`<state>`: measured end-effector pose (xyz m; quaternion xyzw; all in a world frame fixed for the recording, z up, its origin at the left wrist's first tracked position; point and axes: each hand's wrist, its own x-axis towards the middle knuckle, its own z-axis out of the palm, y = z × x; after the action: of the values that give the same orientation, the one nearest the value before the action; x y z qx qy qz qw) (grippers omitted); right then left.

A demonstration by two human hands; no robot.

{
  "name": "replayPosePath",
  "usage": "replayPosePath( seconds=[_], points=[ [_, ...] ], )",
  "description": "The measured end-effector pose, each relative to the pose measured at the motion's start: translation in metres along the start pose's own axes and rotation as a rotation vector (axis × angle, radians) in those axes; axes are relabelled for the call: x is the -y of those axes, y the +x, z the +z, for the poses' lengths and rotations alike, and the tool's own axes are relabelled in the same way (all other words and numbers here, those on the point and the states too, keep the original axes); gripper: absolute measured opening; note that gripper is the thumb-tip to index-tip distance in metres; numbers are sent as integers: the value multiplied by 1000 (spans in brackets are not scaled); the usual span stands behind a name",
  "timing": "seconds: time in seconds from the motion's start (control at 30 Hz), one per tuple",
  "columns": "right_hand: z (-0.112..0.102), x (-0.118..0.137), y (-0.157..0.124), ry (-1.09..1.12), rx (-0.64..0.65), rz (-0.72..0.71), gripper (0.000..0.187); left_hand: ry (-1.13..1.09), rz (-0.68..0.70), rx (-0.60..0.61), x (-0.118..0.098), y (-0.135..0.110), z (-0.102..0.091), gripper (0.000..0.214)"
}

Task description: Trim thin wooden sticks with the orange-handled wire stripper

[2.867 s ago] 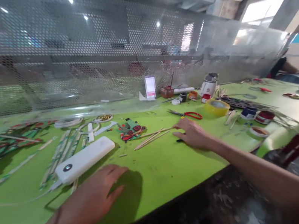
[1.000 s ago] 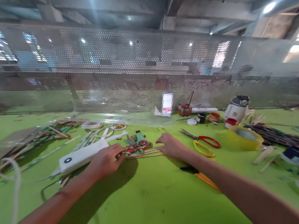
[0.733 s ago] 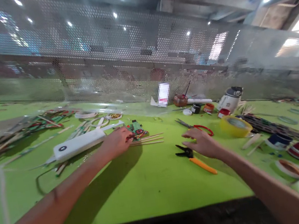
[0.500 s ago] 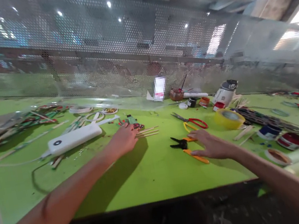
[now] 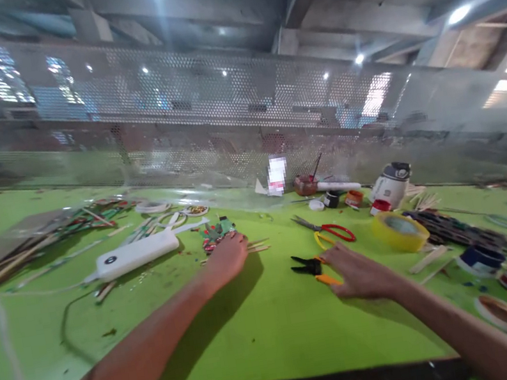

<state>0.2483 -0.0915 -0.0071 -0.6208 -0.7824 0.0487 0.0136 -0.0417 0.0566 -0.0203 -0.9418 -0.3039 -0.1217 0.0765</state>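
My left hand (image 5: 227,258) is closed over thin wooden sticks (image 5: 259,248), whose ends stick out to the right of its fingers; the fingertips are partly hidden. Just behind it lies a small heap of green and red pieces (image 5: 221,229). My right hand (image 5: 359,271) rests around the orange handles of black-jawed pliers (image 5: 311,265), fingers on the upper handle and thumb by the lower one. The jaws are spread and point left on the green tabletop (image 5: 258,332). Beyond the pliers, scissors (image 5: 323,229) with red and yellow handles lie partly open.
On the left are a white corded glue gun (image 5: 135,255) and a pile of sticks (image 5: 70,230). To the right stand a yellow tape roll (image 5: 400,231), a white bottle (image 5: 391,185) and several paint jars (image 5: 482,260). Clear sheeting (image 5: 189,155) hangs behind.
The view has tilted up a little. My left hand has shifted right, from the coloured pieces onto the sticks. My right hand has closed in further over the pliers' handles.
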Motion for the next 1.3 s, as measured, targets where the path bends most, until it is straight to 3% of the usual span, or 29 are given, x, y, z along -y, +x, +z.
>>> replayPosePath(
  seconds=[0.1, 0.2, 0.37, 0.63, 0.97, 1.17, 1.3],
  points=[
    [7, -12, 7, -40, -47, 71, 57, 47, -7, -18, 2, -7, 1, 26],
    [12, -21, 25, -73, -97, 131, 42, 41, -8, -29, 2, -11, 3, 25],
    [16, -13, 57, -57, -184, 211, 26, -37, -28, -56, 6, -11, 1, 23],
    [-10, 22, 86, 56, -318, 273, 40, -142, -163, -212, 19, -7, -24, 26],
    [32, 37, 84, 1, -332, 405, 51, -262, -149, -255, 26, -5, -7, 25],
    [36, 36, 81, 36, -392, 350, 51, -307, -205, -380, 36, -3, -12, 25],
    [34, 35, 82, 126, -518, 262, 47, -303, -220, -387, 37, -4, -19, 25]
  ],
)
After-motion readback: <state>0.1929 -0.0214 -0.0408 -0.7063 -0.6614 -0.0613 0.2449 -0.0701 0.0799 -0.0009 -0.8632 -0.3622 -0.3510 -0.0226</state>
